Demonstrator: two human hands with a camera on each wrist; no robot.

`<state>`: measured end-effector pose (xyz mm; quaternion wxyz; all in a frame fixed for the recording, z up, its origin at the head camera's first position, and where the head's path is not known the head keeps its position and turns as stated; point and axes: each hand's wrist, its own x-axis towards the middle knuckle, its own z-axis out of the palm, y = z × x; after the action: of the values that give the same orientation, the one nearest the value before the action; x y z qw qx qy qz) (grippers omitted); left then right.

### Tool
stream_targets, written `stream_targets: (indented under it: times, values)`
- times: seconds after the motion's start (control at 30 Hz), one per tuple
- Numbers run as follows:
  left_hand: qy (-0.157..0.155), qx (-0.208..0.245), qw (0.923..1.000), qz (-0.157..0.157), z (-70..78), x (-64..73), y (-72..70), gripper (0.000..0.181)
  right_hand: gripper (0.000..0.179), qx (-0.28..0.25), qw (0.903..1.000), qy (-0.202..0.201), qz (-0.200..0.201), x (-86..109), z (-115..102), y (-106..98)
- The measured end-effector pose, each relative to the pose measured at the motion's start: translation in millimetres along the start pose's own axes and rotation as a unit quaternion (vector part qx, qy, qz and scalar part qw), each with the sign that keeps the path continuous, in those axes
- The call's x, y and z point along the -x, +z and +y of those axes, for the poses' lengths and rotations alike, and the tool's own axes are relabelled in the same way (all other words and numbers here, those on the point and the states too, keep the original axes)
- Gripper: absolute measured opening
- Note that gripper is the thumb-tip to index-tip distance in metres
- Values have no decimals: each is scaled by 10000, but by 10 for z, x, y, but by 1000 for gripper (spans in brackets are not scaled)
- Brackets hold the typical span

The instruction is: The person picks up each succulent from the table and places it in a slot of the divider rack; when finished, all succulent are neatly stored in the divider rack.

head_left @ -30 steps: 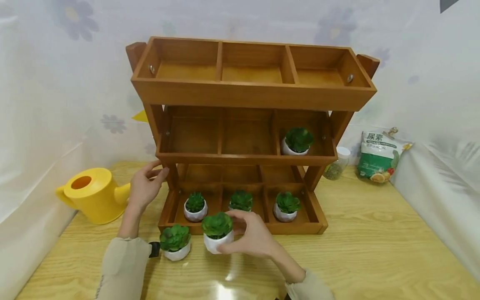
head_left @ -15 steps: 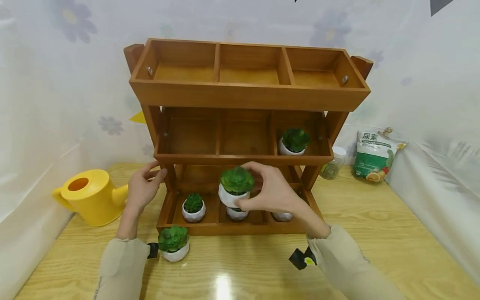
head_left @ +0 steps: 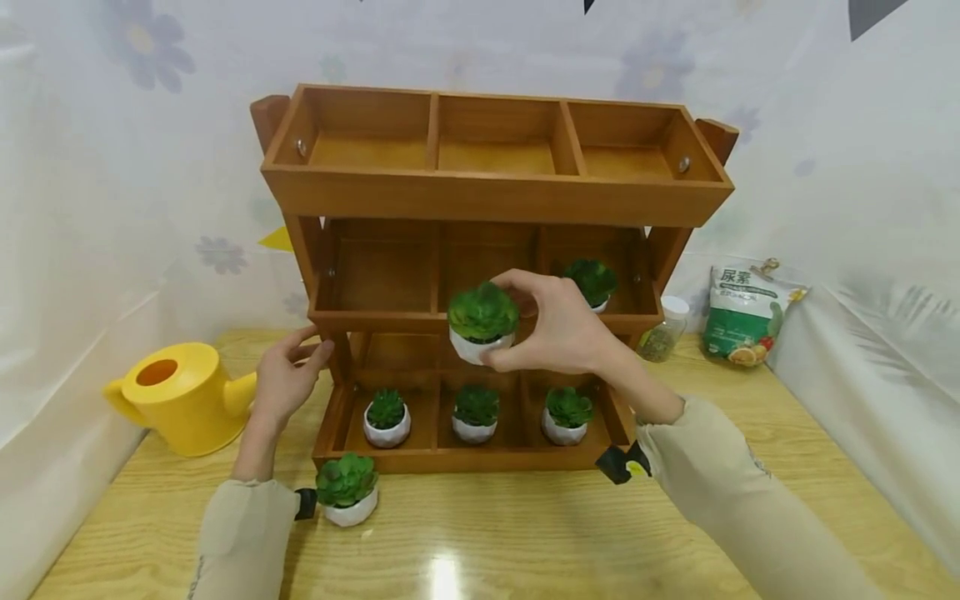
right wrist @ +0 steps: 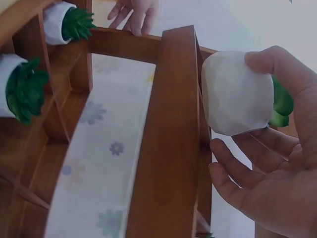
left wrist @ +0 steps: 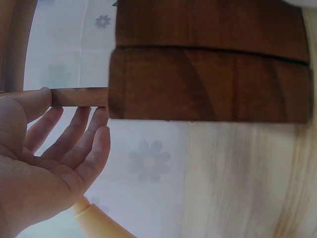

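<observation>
My right hand (head_left: pixel 564 327) grips a small potted succulent (head_left: pixel 482 315) with a white faceted pot, raised in front of the middle tier's centre compartment. In the right wrist view, thumb and fingers hold the white pot (right wrist: pixel 237 93) close by the tier's front board. My left hand (head_left: pixel 288 377) is at the left side of the three-tier wooden plant stand (head_left: pixel 495 197). The left wrist view shows its thumb and fingertips pinching a wooden bar (left wrist: pixel 79 97) of the stand. Another succulent (head_left: pixel 347 490) stands on the table beside my left sleeve.
Three potted succulents sit in the bottom tier, including the left one (head_left: pixel 387 418). Another succulent (head_left: pixel 592 283) is in the middle tier's right compartment, partly behind my right hand. A yellow watering can (head_left: pixel 183 400) stands left; a lidded jar (head_left: pixel 663 331) and a green-white bag (head_left: pixel 746 317) stand right.
My right hand has lifted the held succulent from in front of the bottom tier up and right to the middle tier's level. My left hand stays at the stand.
</observation>
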<state>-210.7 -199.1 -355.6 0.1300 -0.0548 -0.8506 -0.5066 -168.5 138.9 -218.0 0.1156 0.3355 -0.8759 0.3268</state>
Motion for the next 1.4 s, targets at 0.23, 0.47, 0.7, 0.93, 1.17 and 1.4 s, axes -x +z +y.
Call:
stream_targets:
  times: [0.23, 0.47, 0.7, 0.93, 1.17, 1.4]
  values:
    - [-53, 1, 10000, -4, 11, 6, -3, 51, 63, 274, 9982, 513, 121, -208, -15, -146]
    - [-74, 3, 10000, -29, 17, -1, 1, 51, 73, 787, 9904, 1137, 16, -392, 84, -213]
    - [-62, 17, 10000, -53, 21, -4, 2, 52, 63, 882, 9876, 1291, -131, -548, 223, -185]
    - [-84, 5, 10000, 3, 11, 1, 7, 51, 70, 948, 9779, 1814, -433, -650, 278, -107]
    - [-82, 35, 10000, -21, 29, -2, 7, 52, 67, 1034, 9763, 1798, -617, -678, 274, -84]
    - [-39, 7, 10000, -6, 13, 4, -2, 52, 65, 1070, 9758, 1679, -898, -695, 256, -110]
